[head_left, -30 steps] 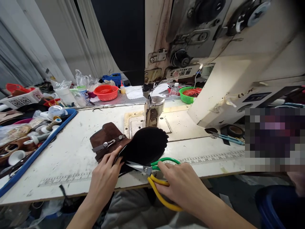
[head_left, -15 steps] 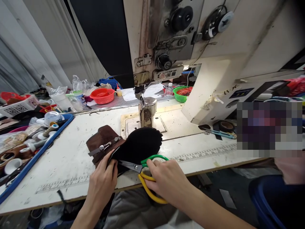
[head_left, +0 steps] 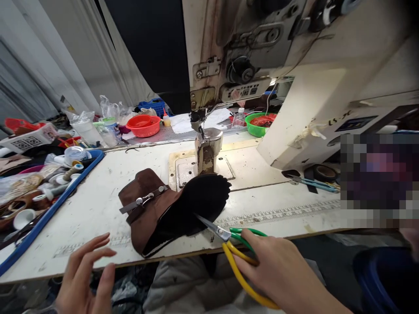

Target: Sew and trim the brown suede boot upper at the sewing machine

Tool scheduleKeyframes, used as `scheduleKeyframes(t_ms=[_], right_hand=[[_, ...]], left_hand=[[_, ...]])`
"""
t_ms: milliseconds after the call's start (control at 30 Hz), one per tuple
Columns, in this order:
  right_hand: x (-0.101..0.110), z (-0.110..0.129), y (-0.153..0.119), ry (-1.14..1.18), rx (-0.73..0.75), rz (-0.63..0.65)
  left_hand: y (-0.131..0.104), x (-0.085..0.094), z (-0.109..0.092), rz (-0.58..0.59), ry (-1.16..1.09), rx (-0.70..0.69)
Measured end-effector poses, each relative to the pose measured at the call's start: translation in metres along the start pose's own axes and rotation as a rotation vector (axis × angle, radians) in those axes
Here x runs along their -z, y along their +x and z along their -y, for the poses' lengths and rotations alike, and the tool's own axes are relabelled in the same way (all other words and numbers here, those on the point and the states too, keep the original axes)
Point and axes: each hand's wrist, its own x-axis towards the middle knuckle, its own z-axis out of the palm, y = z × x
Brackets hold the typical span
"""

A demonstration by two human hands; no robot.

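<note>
A brown shoe upper (head_left: 144,218) with a buckled strap and black lining lies on the sewing table, just in front of the machine's post. My left hand (head_left: 88,272) is apart from it at the table's front edge, fingers spread and holding nothing. In my right hand (head_left: 271,261) is a pair of scissors (head_left: 224,234) with one green and one yellow handle. The blades point left and appear closed, their tips over the black lining; whether they touch it I cannot tell.
The post-bed sewing machine (head_left: 209,150) stands behind the upper. A blue-rimmed tray (head_left: 70,185) with thread spools is at left. Blue-handled snips (head_left: 319,184) and a tape roll (head_left: 324,172) lie at right. Red (head_left: 144,127) and green (head_left: 257,128) baskets stand at the back.
My left hand has let go of the shoe upper and moved down and left, its fingers opening. My right hand has drawn the scissors away from the upper's edge, to the right.
</note>
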Motion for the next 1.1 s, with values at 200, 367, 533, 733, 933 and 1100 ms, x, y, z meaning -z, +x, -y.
scheduleKeyframes(t_ms=[200, 367, 533, 733, 933, 1100], right_hand=[[-0.003, 0.013, 0.007, 0.017, 0.048, -0.028], [-0.006, 0.032, 0.005, 0.036, 0.095, -0.158], [-0.013, 0.047, -0.001, 0.052, 0.112, -0.230], [-0.016, 0.060, -0.006, -0.017, 0.010, -0.257], [-0.024, 0.053, -0.012, 0.060, 0.092, -0.193], [-0.022, 0.048, -0.010, 0.090, 0.096, -0.095]], left_hand=[[0.002, -0.040, -0.007, 0.069, -0.312, 0.678], [0.027, -0.053, -0.051, -0.075, -0.869, 1.013], [0.049, -0.062, -0.082, -0.157, -1.210, 1.225], [0.058, -0.073, -0.085, -0.208, -1.306, 1.342], [0.056, -0.077, -0.093, -0.287, -1.351, 1.394], [0.058, -0.077, -0.095, -0.294, -1.360, 1.402]])
